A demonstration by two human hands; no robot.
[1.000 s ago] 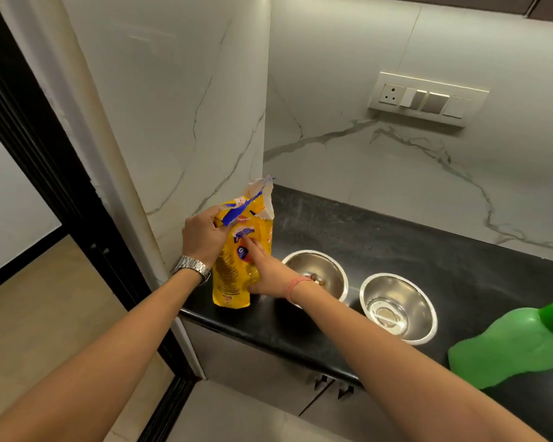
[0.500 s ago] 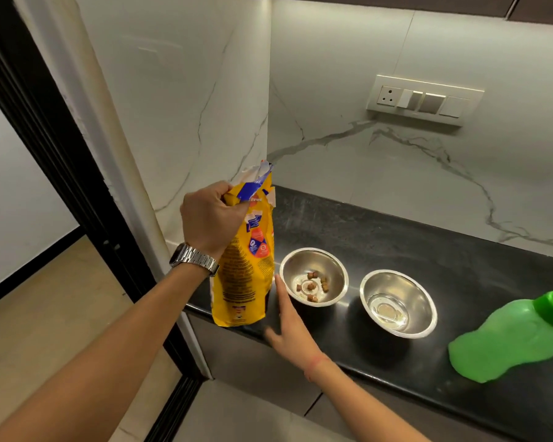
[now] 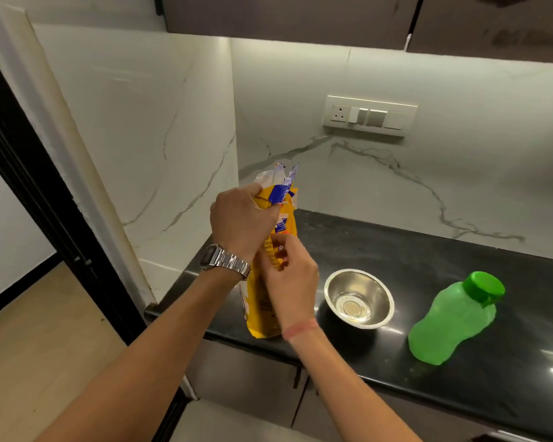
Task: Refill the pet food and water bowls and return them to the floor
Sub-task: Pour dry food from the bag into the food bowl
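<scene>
Your right hand (image 3: 292,282) is nearest, fingers pinching the bag (image 3: 268,301) at mid-height; your left hand (image 3: 241,220) clenches its crumpled top. The bag stands upright — crinkly yellow film at the counter (image 3: 428,256) edge. Just right of it sits the round steel bowl (image 3: 359,298) holding water; farther right, the green plastic bottle (image 3: 454,317) — capped.

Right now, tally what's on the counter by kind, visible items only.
Steel bowl: 1, a little water in it
Yellow food pouch: 1, left hand grips its top, right hand on its front
Green bottle: 1, capped
Total: 3
Any second bowl would be hidden behind the hands.
</scene>
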